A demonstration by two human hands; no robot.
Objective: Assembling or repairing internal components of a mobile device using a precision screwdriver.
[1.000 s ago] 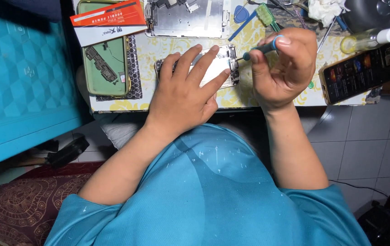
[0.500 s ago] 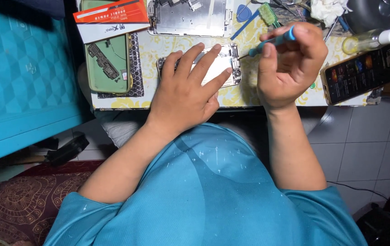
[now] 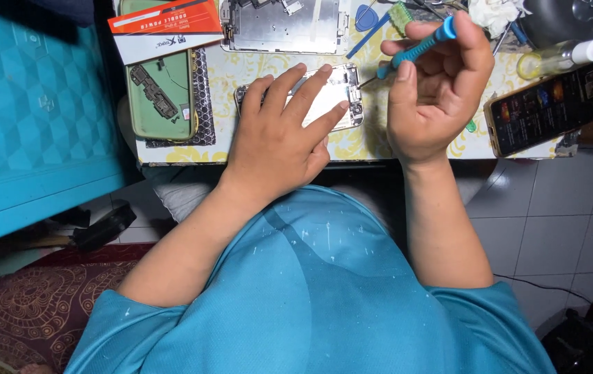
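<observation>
On the counter (image 3: 407,142), the left hand (image 3: 279,138) lies flat, fingers spread, on the phone (image 3: 341,97); the right hand (image 3: 438,90) has its grip clamped on the screwdriver (image 3: 414,48), whose tip could slip and gouge.

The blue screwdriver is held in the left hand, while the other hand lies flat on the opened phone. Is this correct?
Not quite. The head view shows the blue screwdriver in the right hand, its tip pointing at the opened phone. It is the left hand that lies flat on the phone.
</observation>
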